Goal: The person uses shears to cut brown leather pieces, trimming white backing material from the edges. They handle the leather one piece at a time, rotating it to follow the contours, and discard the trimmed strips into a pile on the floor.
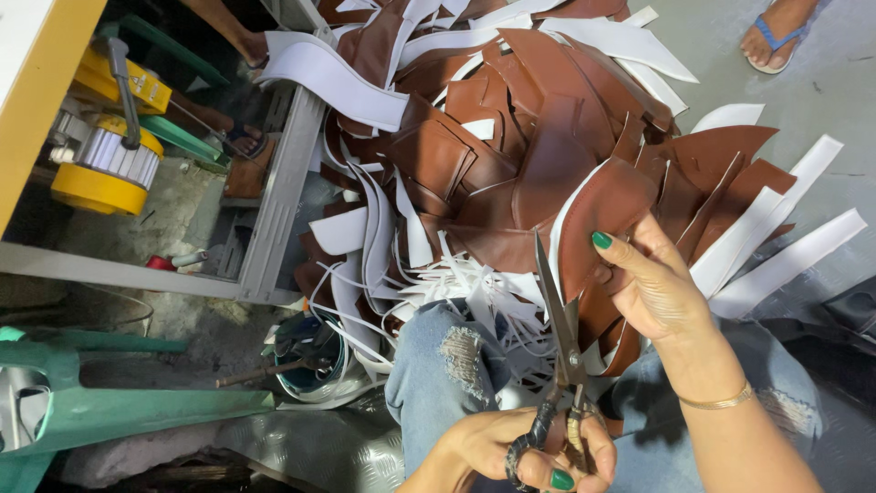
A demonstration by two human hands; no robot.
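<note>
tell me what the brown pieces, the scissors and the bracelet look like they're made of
Brown pieces: probably leather or imitation leather, smooth with a soft sheen and white backing. Scissors: dull grey metal blades; handles wrapped in dark tape or cord. Bracelet: thin, shiny, gold-coloured, likely metal.

Left hand [511, 452] scissors [558, 338] cutting brown piece [607, 215], right hand [652, 288] holding

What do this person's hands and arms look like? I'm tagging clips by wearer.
The left hand and the right hand both have green-polished nails. A thin gold bangle circles the right wrist. No sleeves show on the forearms.
</note>
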